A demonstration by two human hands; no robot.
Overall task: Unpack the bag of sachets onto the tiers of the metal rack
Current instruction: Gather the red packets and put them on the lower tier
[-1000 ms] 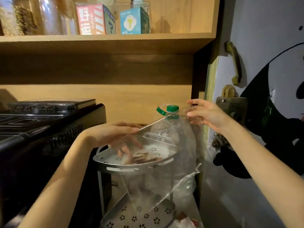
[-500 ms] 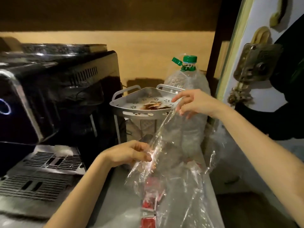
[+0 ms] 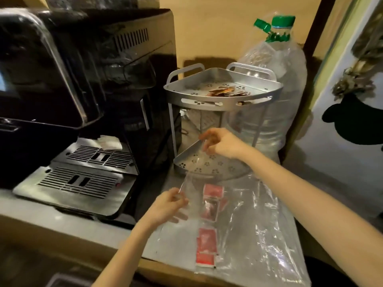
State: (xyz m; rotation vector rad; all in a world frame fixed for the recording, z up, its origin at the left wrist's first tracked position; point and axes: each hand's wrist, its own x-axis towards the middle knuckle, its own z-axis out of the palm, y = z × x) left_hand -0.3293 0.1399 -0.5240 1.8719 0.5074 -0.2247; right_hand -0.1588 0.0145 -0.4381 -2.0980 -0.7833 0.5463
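Now left hand and right hand each pinch the bag rim.

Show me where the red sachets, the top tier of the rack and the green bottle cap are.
red sachets (image 3: 207, 244): head view, on the lower cluster inside the bag.
top tier (image 3: 178, 94): head view, on its front left rim.
green bottle cap (image 3: 283, 21): head view, on the cap's side.
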